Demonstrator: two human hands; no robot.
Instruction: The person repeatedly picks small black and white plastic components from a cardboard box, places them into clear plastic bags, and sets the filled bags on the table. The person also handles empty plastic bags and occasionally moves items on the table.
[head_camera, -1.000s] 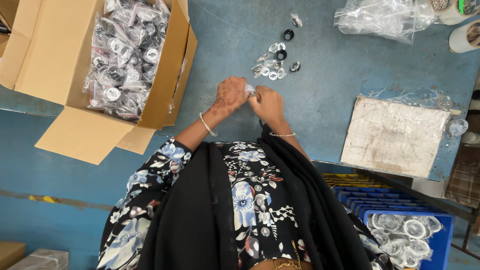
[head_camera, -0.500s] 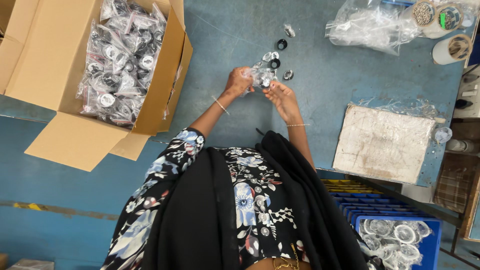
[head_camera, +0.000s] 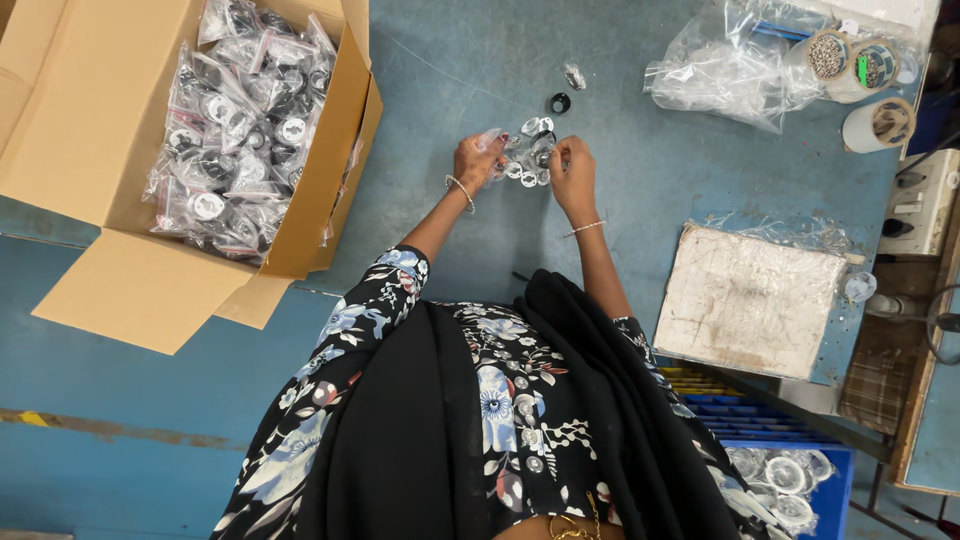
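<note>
Head view, looking down on blue-painted worktable (head_camera: 420, 70). Left hand (head_camera: 478, 160) and right hand (head_camera: 572, 172) both pinching small clear plastic bag of round silver-and-black parts (head_camera: 528, 150), just above table, near centre top. Bag's long axis roughly 9-to-3, stretched between the hands; which end is the mouth, can't tell. Single black ring (head_camera: 560, 102) on table at 12 of bag, close but apart. Open room: bare tabletop at 12 and between the hands and crumpled clear plastic sheet (head_camera: 730, 65) at 2. Big open cardboard box packed w/ filled clear bags (head_camera: 250, 130) at 9, its flap edge near left forearm. Flat off-white slab (head_camera: 752, 300) at 4, well apart from right hand.
</note>
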